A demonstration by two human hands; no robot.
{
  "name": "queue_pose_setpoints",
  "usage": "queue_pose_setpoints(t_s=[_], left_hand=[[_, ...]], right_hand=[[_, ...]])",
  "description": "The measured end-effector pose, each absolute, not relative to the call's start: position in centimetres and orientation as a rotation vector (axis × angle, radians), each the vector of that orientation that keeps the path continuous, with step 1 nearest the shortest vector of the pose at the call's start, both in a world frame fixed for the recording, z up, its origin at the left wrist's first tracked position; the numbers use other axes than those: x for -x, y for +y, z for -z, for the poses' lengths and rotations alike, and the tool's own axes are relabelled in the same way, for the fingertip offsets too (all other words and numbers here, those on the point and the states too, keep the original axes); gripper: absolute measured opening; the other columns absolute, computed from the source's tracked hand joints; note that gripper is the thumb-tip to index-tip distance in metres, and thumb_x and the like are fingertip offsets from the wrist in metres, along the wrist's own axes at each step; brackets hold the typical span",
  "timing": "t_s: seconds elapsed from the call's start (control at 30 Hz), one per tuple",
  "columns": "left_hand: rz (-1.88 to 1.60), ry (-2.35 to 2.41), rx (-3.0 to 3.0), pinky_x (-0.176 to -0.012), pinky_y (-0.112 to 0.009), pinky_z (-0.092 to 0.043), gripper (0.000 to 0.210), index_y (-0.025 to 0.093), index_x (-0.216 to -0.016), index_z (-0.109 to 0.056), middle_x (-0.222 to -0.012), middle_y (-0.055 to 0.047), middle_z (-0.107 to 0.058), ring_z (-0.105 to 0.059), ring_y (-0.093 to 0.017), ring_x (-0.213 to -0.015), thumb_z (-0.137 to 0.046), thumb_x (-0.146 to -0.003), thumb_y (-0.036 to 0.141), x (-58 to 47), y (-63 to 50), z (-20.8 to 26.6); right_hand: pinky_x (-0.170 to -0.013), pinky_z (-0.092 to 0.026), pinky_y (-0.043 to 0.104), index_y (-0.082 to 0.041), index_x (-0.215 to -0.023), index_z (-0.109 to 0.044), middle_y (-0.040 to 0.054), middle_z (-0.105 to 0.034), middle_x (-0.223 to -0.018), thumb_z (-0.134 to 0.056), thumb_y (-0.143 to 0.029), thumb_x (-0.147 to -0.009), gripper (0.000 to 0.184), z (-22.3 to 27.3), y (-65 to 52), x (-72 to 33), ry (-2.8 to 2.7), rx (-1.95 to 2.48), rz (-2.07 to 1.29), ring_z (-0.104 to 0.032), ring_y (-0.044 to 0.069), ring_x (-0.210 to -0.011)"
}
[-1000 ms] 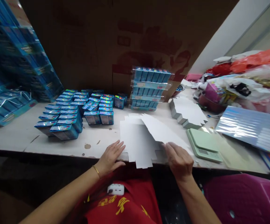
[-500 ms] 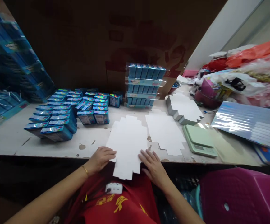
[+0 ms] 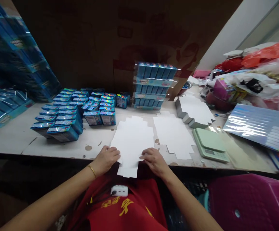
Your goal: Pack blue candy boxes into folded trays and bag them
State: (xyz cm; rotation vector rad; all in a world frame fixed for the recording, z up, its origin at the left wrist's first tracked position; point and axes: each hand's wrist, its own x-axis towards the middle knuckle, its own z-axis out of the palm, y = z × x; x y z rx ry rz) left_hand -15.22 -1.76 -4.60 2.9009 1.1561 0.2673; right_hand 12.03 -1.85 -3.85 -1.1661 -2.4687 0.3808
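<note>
A flat white cardboard box blank [image 3: 133, 138] lies in front of me, its narrow end sticking out past the table's front edge. At its left side flap my left hand [image 3: 108, 158] is closed, fingers curled over the edge. My right hand [image 3: 153, 160] pinches the flap on the other side, which looks bent upward. The thumbs' undersides are hidden. Just right of it rests a second flat blank [image 3: 174, 134], and behind that a thick stack of blanks [image 3: 194, 110].
Small blue boxes [image 3: 64, 133] stand in rows at left. Stacked filled packs [image 3: 151, 86] are at the back, with more packs [image 3: 6, 106] far left. A green scale [image 3: 211, 144], a shiny film-covered sheet [image 3: 259, 125] and bags [image 3: 269, 67] occupy the right. A purple plastic stool [image 3: 250, 202] is below.
My right hand has gone from lying spread on the blank's edge to pinching its side flap, which has folded up. The left fingers have curled more. The whole view has shifted slightly.
</note>
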Motion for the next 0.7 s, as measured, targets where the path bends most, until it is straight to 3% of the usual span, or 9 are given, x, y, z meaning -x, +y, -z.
queue_pose_setpoints(t_s=[0.2, 0.43, 0.57, 0.63, 0.7], left_hand=[[-0.09, 1.169, -2.92, -0.091, -0.053, -0.018, 0.014, 0.019, -0.071, -0.058, -0.073, 0.0, -0.06, -0.051, -0.017, -0.078, -0.048, -0.078, 0.013, 12.2, 0.3, 0.5], [0.231, 1.246, -2.793, -0.082, -0.066, -0.015, 0.015, 0.016, -0.06, -0.061, -0.068, -0.003, -0.063, -0.053, -0.021, -0.077, -0.055, -0.073, 0.013, 10.0, 2.3, 0.5], [0.101, 1.374, -2.6, -0.086, -0.062, -0.022, 0.012, 0.018, -0.061, -0.062, -0.07, -0.003, -0.063, -0.054, -0.023, -0.08, -0.057, -0.072, 0.018, 10.5, 2.4, 1.3], [0.011, 1.399, -2.499, -0.085, -0.052, -0.034, 0.008, 0.019, -0.07, -0.063, -0.083, -0.004, -0.063, -0.053, -0.023, -0.086, -0.055, -0.073, 0.02, 11.4, 2.1, 1.8], [-0.175, 1.344, -2.472, -0.084, -0.04, -0.041, 0.019, 0.019, -0.09, -0.061, -0.1, -0.006, -0.058, -0.05, -0.021, -0.096, -0.054, -0.073, 0.017, 12.9, 1.7, 2.6]], right_hand=[[-0.069, -0.032, 0.03, -0.017, -0.067, -0.064, 0.0049, -0.057, -0.075, -0.05, -0.014, -0.078, 0.018, 1.5, 0.0, -9.2, -2.9, 1.336, -0.074, -0.046, 0.017, -0.077], [-0.066, -0.03, 0.032, -0.015, -0.066, -0.062, 0.0074, -0.056, -0.074, -0.05, -0.011, -0.075, 0.016, 2.2, 0.5, -6.1, -2.965, 1.234, 0.068, -0.046, 0.019, -0.077], [-0.064, -0.03, 0.032, -0.016, -0.066, -0.062, 0.007, -0.056, -0.073, -0.049, -0.01, -0.075, 0.017, 2.3, 0.9, -6.0, -2.983, 1.252, 0.036, -0.046, 0.02, -0.076], [-0.062, -0.03, 0.031, -0.016, -0.067, -0.062, 0.0071, -0.057, -0.075, -0.048, -0.011, -0.076, 0.017, 2.2, 1.0, -6.3, -2.978, 1.288, 0.006, -0.046, 0.019, -0.076], [-0.061, -0.03, 0.031, -0.016, -0.067, -0.062, 0.0071, -0.057, -0.076, -0.048, -0.012, -0.076, 0.017, 2.1, 1.1, -6.5, -2.967, 1.302, -0.027, -0.046, 0.019, -0.077]])
